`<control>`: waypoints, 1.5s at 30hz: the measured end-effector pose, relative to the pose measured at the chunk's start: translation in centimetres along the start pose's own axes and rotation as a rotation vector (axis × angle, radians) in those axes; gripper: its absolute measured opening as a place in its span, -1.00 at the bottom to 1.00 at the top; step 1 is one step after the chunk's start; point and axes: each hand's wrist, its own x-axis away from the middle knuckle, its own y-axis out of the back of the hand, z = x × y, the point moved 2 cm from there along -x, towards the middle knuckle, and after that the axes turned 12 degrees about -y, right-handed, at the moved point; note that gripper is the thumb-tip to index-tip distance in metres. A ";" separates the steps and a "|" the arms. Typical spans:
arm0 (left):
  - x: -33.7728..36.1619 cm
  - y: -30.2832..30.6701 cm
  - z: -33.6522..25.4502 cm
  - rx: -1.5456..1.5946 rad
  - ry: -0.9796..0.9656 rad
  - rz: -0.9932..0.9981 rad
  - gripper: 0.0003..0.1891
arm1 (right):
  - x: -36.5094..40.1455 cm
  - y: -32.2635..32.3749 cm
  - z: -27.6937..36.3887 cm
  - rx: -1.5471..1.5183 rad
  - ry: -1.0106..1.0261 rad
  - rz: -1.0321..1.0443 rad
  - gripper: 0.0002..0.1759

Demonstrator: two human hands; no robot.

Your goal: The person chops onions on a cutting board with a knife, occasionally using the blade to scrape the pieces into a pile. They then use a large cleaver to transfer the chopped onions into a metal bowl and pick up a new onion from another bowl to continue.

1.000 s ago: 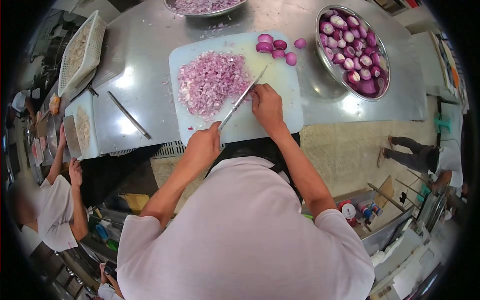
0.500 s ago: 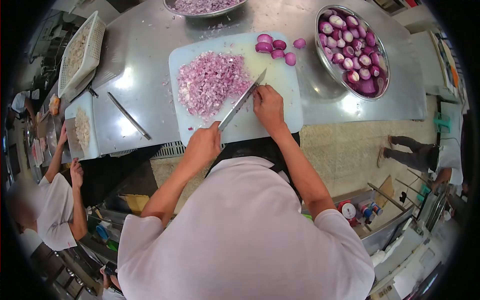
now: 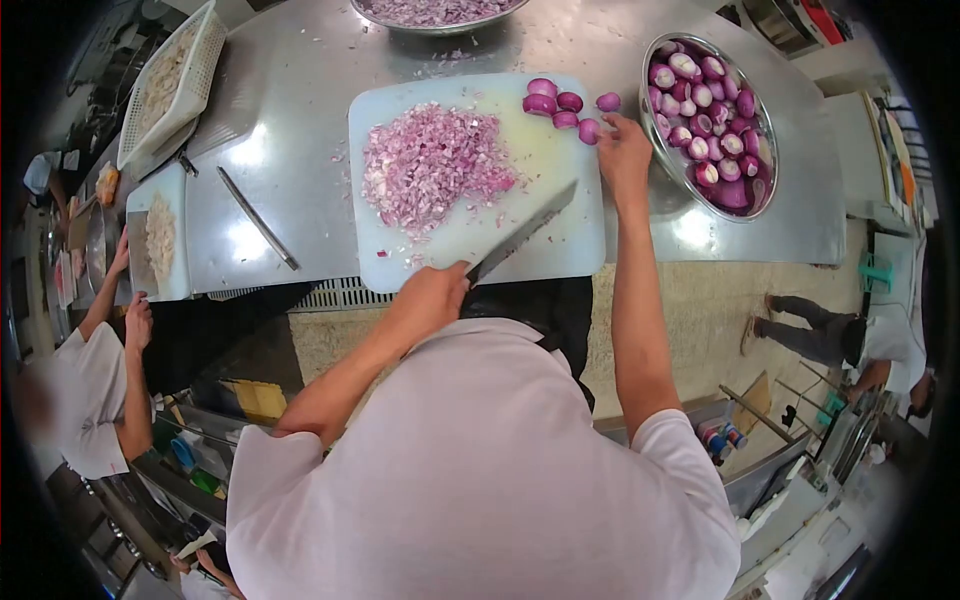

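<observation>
My left hand (image 3: 432, 302) is closed around the handle of a knife (image 3: 525, 230). Its blade points up and right, over the lower right part of a white cutting board (image 3: 400, 275). A heap of chopped red onion (image 3: 435, 165) covers the board's left and middle. My right hand (image 3: 624, 158) is stretched out past the board's right edge, fingers apart, fingertips at a red onion piece (image 3: 588, 131) on the corner. Several more onion pieces (image 3: 541, 104) lie there, and a single piece (image 3: 608, 102) sits just off the board, beyond my fingers.
A metal bowl of peeled red onions (image 3: 765, 205) stands right of my right hand. Another bowl of chopped onion (image 3: 440, 12) is at the far edge. A metal rod (image 3: 257, 217) lies left on the steel table (image 3: 300, 130), near a white basket (image 3: 205, 60). A co-worker (image 3: 105, 390) works at left.
My right hand has left the knife's blade and moved right to the onion pieces at the board's corner. The knife, still in my left hand, has swung lower and to the right.
</observation>
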 end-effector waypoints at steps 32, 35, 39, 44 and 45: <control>-0.4 2.3 -0.2 -0.221 0.071 -0.089 -0.75 | 12.8 -2.7 6.5 -0.020 0.154 0.171 -0.90; -0.3 3.0 -0.8 -0.218 0.080 -0.044 -0.75 | 12.8 -2.9 6.4 -0.040 0.164 0.135 -0.90; -0.5 2.0 0.2 -0.225 0.079 -0.041 -0.69 | 13.3 -2.8 6.1 -0.038 0.160 0.154 -0.88; -0.3 2.0 -0.6 -0.213 0.076 -0.026 -0.78 | 13.7 -2.4 5.7 -0.058 0.145 0.143 -0.87; -0.5 2.3 -0.5 -0.220 0.084 -0.024 -0.80 | 13.6 -2.6 5.9 -0.053 0.130 0.161 -0.87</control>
